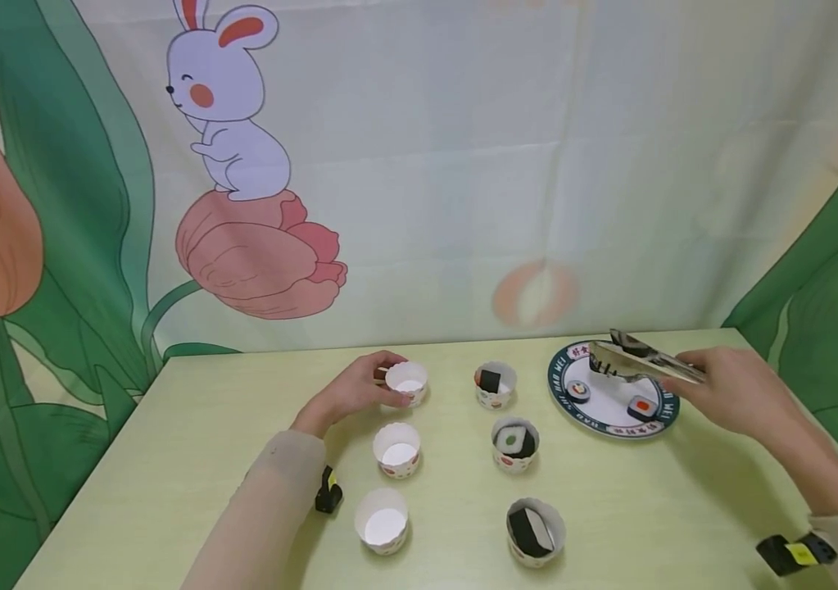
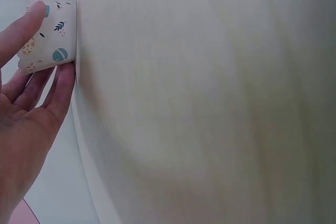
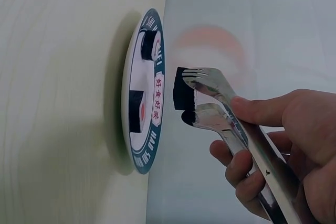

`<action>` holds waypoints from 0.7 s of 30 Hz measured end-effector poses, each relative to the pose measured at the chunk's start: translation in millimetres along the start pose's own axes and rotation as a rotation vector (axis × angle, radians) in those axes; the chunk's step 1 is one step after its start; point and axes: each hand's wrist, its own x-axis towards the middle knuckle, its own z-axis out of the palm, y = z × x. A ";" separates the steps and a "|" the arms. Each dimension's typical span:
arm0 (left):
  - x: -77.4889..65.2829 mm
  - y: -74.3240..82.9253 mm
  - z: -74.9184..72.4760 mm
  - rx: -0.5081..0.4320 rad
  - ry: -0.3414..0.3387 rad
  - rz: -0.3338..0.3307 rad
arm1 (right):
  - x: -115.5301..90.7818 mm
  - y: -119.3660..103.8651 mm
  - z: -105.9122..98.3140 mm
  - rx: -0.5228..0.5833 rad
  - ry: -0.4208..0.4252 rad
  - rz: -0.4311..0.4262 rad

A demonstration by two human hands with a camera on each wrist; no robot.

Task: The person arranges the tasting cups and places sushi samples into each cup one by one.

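My left hand (image 1: pixel 354 385) holds the rearmost white paper cup (image 1: pixel 407 385) of the left row, thumb on one side and fingers on the other; its printed wall (image 2: pixel 60 40) shows in the left wrist view. In my right hand (image 1: pixel 734 392) are metal tongs (image 3: pixel 262 163) with fork-like tips. Between those tips a dark-wrapped sushi piece (image 3: pixel 183 90) is pinched, raised above the round plate (image 1: pixel 560 400). On the plate lie two more pieces, a sushi roll (image 1: pixel 577 392) and a squarish roll with a red centre (image 1: pixel 642 407).
Two other bare-bottomed paper cups, a middle one (image 1: pixel 396 449) and a front one (image 1: pixel 382 522), complete the left row. To their right stand three cups with sushi inside: rear (image 1: pixel 494 400), middle (image 1: pixel 513 463), front (image 1: pixel 534 560). A printed curtain (image 1: pixel 419 205) hangs behind the table.
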 end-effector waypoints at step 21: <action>1.1 1.8 -0.1 -0.017 -0.004 -0.012 | 9.2 -48.0 -0.8 0.010 0.040 -0.086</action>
